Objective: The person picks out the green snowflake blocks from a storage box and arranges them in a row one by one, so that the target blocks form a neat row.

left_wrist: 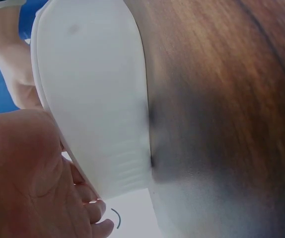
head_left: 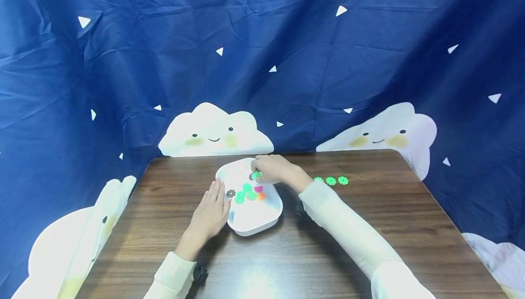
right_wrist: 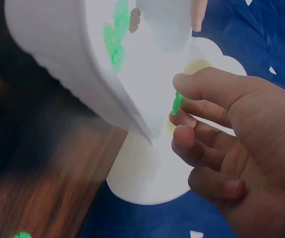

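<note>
A white tray (head_left: 251,231) stands on the table, with flower-shaped plastic pieces inside: several green ones (head_left: 240,198), a dark brown one (head_left: 231,193), a pink one (head_left: 258,189) and an orange one (head_left: 261,196). My left hand (head_left: 210,210) rests along the tray's left rim with fingers extended; the left wrist view shows it beside the tray's outer wall (left_wrist: 98,99). Over the far right end of the tray, my right hand (head_left: 274,170) pinches a green flower piece (right_wrist: 177,103) between thumb and finger, seen edge-on in the right wrist view.
On the brown wooden table (head_left: 348,226), a row of green flower pieces (head_left: 331,181) lies to the right of the tray, partly behind the right forearm. A blue curtain (head_left: 295,85) with clouds and white triangles hangs beyond the table's far edge.
</note>
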A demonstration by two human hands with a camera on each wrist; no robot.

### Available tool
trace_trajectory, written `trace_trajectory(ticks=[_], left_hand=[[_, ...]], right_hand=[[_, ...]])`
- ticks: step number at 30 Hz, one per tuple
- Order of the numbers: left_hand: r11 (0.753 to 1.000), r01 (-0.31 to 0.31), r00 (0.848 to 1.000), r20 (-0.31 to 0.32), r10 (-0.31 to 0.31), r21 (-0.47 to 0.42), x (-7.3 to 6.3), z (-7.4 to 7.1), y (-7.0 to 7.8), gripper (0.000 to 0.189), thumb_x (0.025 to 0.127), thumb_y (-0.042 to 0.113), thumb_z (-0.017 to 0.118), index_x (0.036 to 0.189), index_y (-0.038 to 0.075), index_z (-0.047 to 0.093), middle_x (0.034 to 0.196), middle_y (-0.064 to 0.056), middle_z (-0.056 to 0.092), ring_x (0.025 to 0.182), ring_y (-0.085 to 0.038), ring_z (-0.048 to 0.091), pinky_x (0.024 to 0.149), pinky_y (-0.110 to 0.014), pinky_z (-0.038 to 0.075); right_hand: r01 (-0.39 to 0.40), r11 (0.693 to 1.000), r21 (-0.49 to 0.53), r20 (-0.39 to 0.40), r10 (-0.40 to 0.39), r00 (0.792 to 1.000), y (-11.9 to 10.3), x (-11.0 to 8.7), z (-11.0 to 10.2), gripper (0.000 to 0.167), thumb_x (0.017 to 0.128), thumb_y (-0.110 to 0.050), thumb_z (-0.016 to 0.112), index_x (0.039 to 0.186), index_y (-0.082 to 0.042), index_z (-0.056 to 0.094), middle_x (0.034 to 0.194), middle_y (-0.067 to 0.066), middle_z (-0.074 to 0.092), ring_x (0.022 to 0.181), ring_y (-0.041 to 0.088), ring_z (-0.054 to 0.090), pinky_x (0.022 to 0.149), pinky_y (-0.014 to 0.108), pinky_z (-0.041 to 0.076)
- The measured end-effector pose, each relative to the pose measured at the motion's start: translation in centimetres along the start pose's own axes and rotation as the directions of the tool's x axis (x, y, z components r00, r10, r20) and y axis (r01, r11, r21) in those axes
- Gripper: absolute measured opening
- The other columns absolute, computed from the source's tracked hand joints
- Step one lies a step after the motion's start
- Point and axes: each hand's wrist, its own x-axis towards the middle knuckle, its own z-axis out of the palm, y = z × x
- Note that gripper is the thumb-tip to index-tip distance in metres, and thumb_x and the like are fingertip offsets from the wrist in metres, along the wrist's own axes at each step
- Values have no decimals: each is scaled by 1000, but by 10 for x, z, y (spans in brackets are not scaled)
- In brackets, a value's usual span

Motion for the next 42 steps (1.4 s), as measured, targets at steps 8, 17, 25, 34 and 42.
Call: trace_trajectory(ticks=[8,17,25,34,42], left_hand=[[1000,-6,1000,-10,6,-7,-1,2,-2,65,115,30,39,163,-12,27,175,-29,19,164,-44,20,132,-60,25],[1000,-5,1000,-7,5,-27,-2,1,-1,65,115,30,39,163,-13,27,174,-29,19,164,-44,19,133,-59,23],[1000,-6,1000,-12,6,-29,0,2,-2,65,115,30,39,163,-12,27,175,-28,18,165,-43,18,133,-60,24],[1000,-5,1000,-21,5,-19,-1,1,-2,65,115,30,39,163,-11,27,175,-28,19,164,-43,20,133,-59,25],[1000,-3,1000,-18,2,-25,-1,3,-2,65,115,31,38,164,-11,26,175,-27,18,165,-43,19,133,-59,23]], right_hand=[[-10,998,57,-83,14,996,25,-25,-14,23,97,-26,77,118,-16,75,111,-2,68,92,18,60,87,40,57],[-42,995,85,-131,53,990,53,-52,-19,22,96,-27,76,116,-18,75,105,-1,66,90,17,59,79,37,55],[-87,992,90,-168,101,981,76,-79,-25,24,96,-30,77,119,-20,74,109,0,67,86,17,59,72,36,52],[-118,988,95,-250,139,958,97,-109,-24,23,93,-27,80,114,-18,75,106,1,68,85,17,63,74,43,55],[-157,981,113,-277,183,943,119,-135,-19,26,91,-24,82,115,-16,74,114,3,73,96,23,70,83,50,59]])
